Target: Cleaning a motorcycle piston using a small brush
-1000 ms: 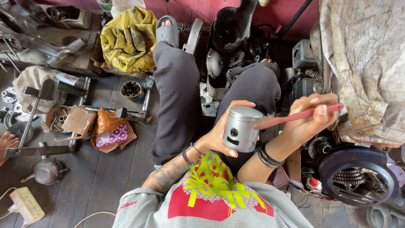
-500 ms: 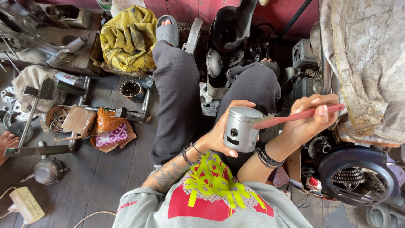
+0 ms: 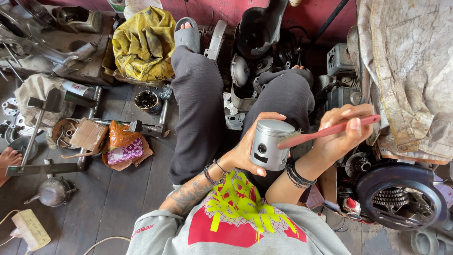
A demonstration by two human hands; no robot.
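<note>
The left hand (image 3: 245,151) has its grip wrapped around a grey metal piston (image 3: 270,144), thumb below and fingers curled over the crown, holding it upright above the lap. Just right of that grip, the right hand (image 3: 340,134) pinches a red-handled brush (image 3: 325,132), bristles touching the piston's upper side. Beyond both grips lie the person's dark-trousered legs (image 3: 198,108), then a yellow cloth (image 3: 144,45) farther left on the floor (image 3: 108,198).

Foot (image 3: 8,158) cropped at left edge
</note>
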